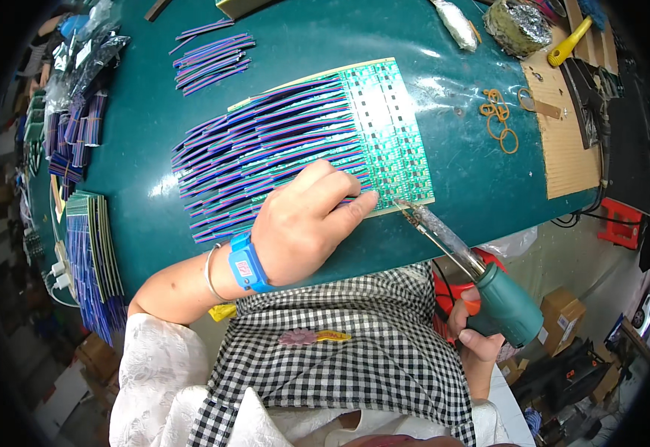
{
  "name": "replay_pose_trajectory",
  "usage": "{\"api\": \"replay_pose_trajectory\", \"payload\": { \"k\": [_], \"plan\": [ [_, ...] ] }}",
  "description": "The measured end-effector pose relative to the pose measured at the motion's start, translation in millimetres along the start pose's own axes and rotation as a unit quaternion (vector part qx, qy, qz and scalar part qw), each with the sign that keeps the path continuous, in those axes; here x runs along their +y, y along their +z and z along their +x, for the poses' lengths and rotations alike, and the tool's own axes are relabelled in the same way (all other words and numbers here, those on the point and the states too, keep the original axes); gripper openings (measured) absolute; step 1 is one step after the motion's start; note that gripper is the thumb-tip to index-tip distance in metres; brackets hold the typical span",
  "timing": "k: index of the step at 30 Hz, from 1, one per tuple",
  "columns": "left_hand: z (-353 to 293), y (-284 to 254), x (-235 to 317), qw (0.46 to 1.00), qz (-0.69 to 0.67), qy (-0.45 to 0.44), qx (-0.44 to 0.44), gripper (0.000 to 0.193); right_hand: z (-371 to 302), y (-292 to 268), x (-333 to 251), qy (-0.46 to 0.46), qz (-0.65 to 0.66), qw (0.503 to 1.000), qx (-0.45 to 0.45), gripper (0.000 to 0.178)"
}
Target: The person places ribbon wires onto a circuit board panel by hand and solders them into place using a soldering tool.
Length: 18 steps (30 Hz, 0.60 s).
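Note:
A green circuit board panel (392,123) lies on the green table, its left part covered by rows of thin ribbon wires (265,141) in blue, purple and red. My left hand (302,216) rests over the near rows, thumb and forefinger pinched on a ribbon wire at the panel's near edge. The fingers hide most of that wire. My right hand (472,334) grips the handle of a green soldering gun (507,305). Its long metal tip (408,207) points left and reaches the panel's near right corner, close to my left fingertips.
Loose ribbon wires (213,59) lie at the far left. Stacked wired boards (94,261) and tied wire bundles (75,134) sit at the left edge. Rubber bands (498,119) lie right of the panel, beside cardboard (563,156). A foil-wrapped lump (518,28) stands at the far right.

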<state>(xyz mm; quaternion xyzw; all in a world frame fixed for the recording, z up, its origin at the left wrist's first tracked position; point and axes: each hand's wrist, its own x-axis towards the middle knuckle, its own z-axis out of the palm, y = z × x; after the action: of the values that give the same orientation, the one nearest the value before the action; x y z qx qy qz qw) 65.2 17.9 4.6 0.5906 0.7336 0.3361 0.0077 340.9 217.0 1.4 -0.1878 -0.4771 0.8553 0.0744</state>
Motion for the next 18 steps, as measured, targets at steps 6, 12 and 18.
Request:
{"api": "replay_pose_trajectory", "payload": {
  "k": [6,12,18],
  "plan": [
    [-7.7,3.6,4.6,0.998,0.008,-0.039,-0.04,0.035,1.8,2.2,0.1,0.008,-0.019,1.0,-0.001,0.064],
    [-7.1,8.6,0.8,0.998,-0.056,-0.036,0.019,0.037,4.8,1.5,2.0,-0.002,-0.046,0.999,-0.001,0.059],
    [-4.5,7.4,4.7,0.997,-0.056,-0.022,0.037,0.034,3.9,1.4,5.2,-0.011,-0.06,0.998,-0.001,0.054]
  ]
}}
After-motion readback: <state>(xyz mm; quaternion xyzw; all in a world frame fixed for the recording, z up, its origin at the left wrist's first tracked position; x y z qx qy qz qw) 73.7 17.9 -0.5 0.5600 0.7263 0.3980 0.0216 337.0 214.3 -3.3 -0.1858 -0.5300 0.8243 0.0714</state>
